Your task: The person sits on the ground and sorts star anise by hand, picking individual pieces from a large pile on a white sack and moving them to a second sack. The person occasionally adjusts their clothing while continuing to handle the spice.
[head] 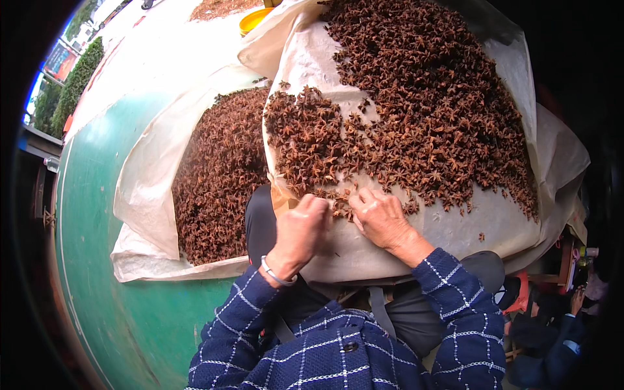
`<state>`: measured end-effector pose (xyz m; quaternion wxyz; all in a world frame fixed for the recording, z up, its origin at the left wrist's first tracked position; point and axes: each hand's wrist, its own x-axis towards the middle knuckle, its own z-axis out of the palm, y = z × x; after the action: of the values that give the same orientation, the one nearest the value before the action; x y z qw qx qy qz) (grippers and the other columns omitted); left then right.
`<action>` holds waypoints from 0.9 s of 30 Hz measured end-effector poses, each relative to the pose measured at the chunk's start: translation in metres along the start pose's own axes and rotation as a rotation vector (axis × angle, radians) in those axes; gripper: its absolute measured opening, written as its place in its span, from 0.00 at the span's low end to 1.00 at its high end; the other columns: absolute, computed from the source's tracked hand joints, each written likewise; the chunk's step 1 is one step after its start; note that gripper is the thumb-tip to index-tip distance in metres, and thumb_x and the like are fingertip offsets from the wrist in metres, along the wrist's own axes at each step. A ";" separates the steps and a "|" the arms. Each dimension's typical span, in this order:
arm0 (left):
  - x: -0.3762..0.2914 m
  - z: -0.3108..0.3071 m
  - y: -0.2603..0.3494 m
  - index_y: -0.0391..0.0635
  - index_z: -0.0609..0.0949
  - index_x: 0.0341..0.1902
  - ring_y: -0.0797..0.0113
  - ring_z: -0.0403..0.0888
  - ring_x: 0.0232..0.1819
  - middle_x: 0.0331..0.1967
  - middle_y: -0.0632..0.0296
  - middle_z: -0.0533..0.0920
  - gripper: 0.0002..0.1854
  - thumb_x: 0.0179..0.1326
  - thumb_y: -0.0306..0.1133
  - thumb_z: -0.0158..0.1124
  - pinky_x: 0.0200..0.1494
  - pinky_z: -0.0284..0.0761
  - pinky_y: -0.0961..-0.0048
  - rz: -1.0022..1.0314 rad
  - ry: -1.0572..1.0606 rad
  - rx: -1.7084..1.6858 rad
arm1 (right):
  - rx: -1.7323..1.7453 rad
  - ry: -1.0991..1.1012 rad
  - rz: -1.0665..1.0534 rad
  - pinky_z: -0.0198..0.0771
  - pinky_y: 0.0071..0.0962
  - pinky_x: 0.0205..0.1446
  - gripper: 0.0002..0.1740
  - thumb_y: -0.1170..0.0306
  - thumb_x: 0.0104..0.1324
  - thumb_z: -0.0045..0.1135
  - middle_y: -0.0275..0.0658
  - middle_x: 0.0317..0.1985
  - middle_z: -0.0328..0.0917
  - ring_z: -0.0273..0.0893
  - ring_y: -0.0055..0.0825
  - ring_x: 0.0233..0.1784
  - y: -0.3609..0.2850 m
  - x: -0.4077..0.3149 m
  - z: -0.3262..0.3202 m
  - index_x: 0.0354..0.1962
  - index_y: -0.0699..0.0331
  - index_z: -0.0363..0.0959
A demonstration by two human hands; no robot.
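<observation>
Dried star anise [434,102] lies in a broad heap on a pale cloth sheet [434,239] before me. A smaller cluster of the same pods reaches down to the sheet's near edge. My left hand [302,229], a white band at its wrist, hovers at that edge with curled fingers and some motion blur. Just right of it, my right hand [382,217] is bent over a few star anise pods [342,209], fingertips close to them. Whether either hand pinches a pod is hidden by the fingers.
To the left, a second pale sheet [144,170] on the green floor [102,219] holds another star anise heap [219,180]. A yellow bucket [256,20] stands beyond. At lower right another person's hand [577,300] shows beside a wooden frame [565,263].
</observation>
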<state>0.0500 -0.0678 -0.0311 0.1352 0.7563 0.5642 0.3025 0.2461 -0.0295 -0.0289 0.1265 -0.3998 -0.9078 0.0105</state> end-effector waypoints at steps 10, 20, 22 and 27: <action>0.014 0.024 0.007 0.42 0.75 0.33 0.51 0.82 0.25 0.34 0.52 0.78 0.03 0.56 0.27 0.58 0.27 0.77 0.59 -0.030 -0.194 0.278 | 0.185 -0.018 0.238 0.78 0.35 0.34 0.11 0.79 0.54 0.60 0.41 0.35 0.78 0.81 0.39 0.29 0.011 0.001 -0.019 0.36 0.61 0.76; 0.011 0.030 0.000 0.41 0.75 0.32 0.50 0.82 0.26 0.32 0.51 0.79 0.05 0.56 0.29 0.59 0.28 0.78 0.57 -0.033 -0.198 0.218 | 0.118 -0.052 0.024 0.77 0.35 0.34 0.07 0.74 0.54 0.58 0.40 0.37 0.76 0.80 0.38 0.35 0.000 -0.002 0.005 0.33 0.63 0.72; 0.012 0.029 -0.003 0.40 0.75 0.32 0.51 0.83 0.27 0.31 0.49 0.80 0.06 0.56 0.30 0.58 0.28 0.78 0.58 -0.025 -0.211 0.217 | 0.000 0.016 -0.076 0.76 0.36 0.33 0.05 0.73 0.53 0.56 0.41 0.35 0.75 0.80 0.36 0.33 -0.001 0.001 0.007 0.30 0.63 0.72; 0.016 0.022 -0.003 0.40 0.75 0.32 0.51 0.83 0.27 0.31 0.48 0.80 0.06 0.57 0.30 0.58 0.29 0.78 0.59 -0.010 -0.261 0.242 | -0.059 0.023 -0.090 0.76 0.37 0.36 0.05 0.72 0.53 0.57 0.42 0.27 0.75 0.79 0.35 0.31 -0.005 0.009 0.011 0.28 0.64 0.75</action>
<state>0.0638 -0.0483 -0.0453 0.1167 0.7969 0.5780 0.1309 0.2338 -0.0250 -0.0367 0.1254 -0.3620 -0.9233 -0.0265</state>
